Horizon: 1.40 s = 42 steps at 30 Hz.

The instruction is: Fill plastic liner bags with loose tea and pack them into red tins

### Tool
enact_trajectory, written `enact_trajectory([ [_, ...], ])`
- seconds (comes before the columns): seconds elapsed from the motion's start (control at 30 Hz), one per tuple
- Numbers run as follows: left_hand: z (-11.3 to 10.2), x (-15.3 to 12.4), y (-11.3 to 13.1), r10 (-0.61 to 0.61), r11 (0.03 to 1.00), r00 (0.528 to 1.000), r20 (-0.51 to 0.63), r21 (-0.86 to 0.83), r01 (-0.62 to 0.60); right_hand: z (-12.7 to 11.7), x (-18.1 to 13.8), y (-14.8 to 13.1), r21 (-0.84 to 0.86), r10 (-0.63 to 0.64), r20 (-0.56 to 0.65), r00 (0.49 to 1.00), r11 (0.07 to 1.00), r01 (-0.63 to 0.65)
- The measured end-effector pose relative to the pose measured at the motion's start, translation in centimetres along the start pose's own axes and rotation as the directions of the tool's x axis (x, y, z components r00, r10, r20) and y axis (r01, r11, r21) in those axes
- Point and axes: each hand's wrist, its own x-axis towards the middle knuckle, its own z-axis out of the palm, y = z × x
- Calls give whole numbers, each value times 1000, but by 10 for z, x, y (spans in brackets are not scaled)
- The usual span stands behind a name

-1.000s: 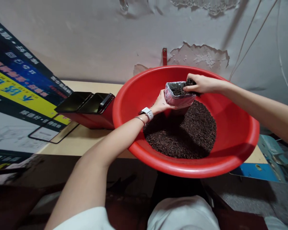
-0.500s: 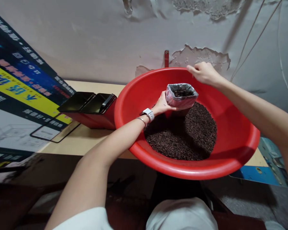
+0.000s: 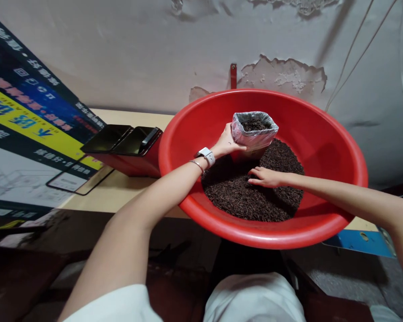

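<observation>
My left hand, with a white watch on its wrist, is closed around the side of a box lined with a clear plastic bag. The box is upright, its open top facing up, and dark dried leaves that look like loose tea show inside. Below it, a heap of the same dark leaves lies in a large red basin. My right hand is low over the heap, in front of the box. Its fingers are stretched and slightly apart, the tips at the leaves.
Left of the basin, two open red tins with dark insides stand on a pale tabletop. A thin black wire frame sticks out beside them. A printed board leans at far left. Behind is a peeling wall.
My right hand has come down from above the basin's far rim to the leaf heap. My left hand still holds the lined box in nearly the same place.
</observation>
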Motion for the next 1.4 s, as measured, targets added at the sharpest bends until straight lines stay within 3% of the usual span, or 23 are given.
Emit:
enact_trajectory([
  [0.17,-1,-1,0,16,1000,1000,-5,-11,-16,15,-11,-27,-197,-141,50,989,969,148],
  [0.3,-1,-2,-1,32,999,999,-4,-20,-32,27,-16,-32,-282,-151,-16,988,949,140],
  [0.53,-4,-1,-8,25,1000,1000,6,2,-25,30,-16,-37,-262,-64,-46,997,964,50],
  [0.83,-2,0,-8,8,1000,1000,1,13,-8,49,-16,-32,-232,-143,-132,981,966,110],
  [1.23,-4,-5,4,0,1000,1000,19,12,-1,26,-12,-38,-262,-60,-57,997,964,43],
  [1.4,-3,-5,3,-15,1000,1000,7,1,15,13,-6,-39,-301,-96,-50,994,951,76],
])
